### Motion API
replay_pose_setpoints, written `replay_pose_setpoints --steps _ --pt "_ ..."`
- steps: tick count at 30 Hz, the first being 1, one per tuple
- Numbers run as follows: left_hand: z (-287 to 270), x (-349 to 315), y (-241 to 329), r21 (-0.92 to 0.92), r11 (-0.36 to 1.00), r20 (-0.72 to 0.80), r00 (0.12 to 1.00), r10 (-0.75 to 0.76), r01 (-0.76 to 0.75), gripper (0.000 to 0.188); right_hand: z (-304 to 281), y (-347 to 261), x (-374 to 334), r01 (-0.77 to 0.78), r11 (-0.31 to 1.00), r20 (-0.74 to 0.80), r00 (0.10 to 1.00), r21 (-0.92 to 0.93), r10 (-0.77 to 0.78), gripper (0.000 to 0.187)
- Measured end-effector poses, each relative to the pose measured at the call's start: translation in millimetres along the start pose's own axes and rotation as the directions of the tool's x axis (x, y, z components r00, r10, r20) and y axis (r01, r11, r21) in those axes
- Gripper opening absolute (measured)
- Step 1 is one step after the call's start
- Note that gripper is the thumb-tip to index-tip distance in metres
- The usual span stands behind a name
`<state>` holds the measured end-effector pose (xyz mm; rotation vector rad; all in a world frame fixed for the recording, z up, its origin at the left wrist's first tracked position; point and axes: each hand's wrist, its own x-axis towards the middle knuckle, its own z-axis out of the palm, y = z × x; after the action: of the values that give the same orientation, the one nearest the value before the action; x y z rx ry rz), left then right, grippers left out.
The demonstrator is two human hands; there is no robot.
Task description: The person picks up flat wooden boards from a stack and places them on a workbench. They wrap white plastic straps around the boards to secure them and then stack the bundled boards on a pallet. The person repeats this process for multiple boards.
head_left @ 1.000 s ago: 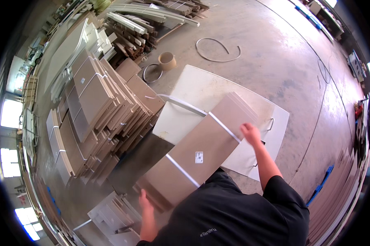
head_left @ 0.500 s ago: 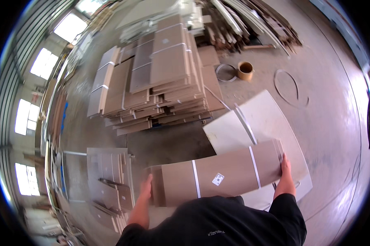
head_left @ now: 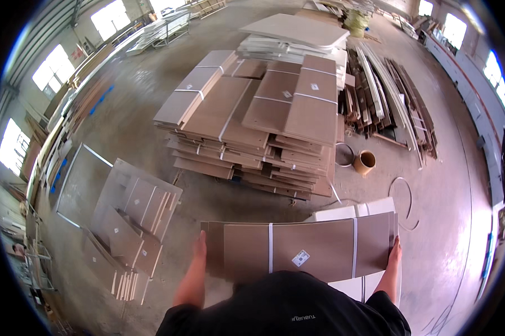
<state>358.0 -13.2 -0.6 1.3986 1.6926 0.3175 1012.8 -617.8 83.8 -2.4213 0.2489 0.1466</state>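
The strapped board bundle [head_left: 319, 246] is gripped at opposite ends by the left hand [head_left: 201, 245] and right hand [head_left: 395, 251], presumably for balance, on the near side of the large board stack [head_left: 252, 129].

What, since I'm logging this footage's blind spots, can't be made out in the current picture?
All in the head view:
Strapped brown bundle, underside: hidden by its own top boards.
Whether any fingers of the left hand or right hand reach under it: the boards block that.
White panels, middle part: covered by the bundle.
Label, its print: too small to read.
Person's legs: hidden by the black shirt and bundle.
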Motion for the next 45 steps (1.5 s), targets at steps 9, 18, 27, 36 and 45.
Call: replay_pose_setpoints --steps 9,18,27,36,45 --pt "-99 113 32 -0.719 0.693 0.103 0.994 0.03 0.054 0.07 101 -282 -76 0.188 0.938 0.148 0.96 0.292 -0.239 0.081" --pt "-136 255 -54 -0.919 0.394 0.003 1.0 -0.02 0.01 0.066 253 -544 -99 0.406 0.859 0.237 0.842 0.313 -0.485 0.064" --pt "-143 325 5 -0.956 0.285 -0.12 0.977 -0.175 -0.066 0.059 484 -810 -87 0.477 0.854 0.394 0.759 0.207 -0.519 0.062" --pt "-37 369 185 -0.995 0.029 0.079 0.944 -0.322 0.093 0.06 669 -1080 14 0.787 0.617 0.457 0.546 0.007 -0.702 0.066" --pt "-6 429 358 -0.95 -0.078 0.312 0.913 -0.263 0.302 0.062 713 -1260 -23 0.894 0.443 0.525 0.411 -0.072 -0.745 0.072"
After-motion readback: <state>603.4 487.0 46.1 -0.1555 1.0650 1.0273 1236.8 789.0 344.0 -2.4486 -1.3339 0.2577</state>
